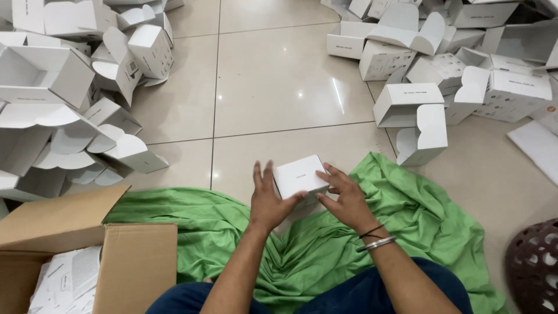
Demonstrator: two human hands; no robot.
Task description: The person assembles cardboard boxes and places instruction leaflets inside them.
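Here, from the head view, both hands clasp a small white box [300, 176] above the green cloth [407, 215] spread near the floor's front edge. The left hand [268, 200] braces its near corner, the right hand [347, 200] cups its side, likely steadying it. The box looks closed, flat-topped and unmarked apart from faint print.

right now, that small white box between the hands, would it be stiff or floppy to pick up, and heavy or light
The small closed white box is probably fairly stiff: its faces look flat and its edges crisp between the left hand and right hand. It is likely light, since spread fingers alone steady it. Its smooth card may be a little slippery, and it should not roll.
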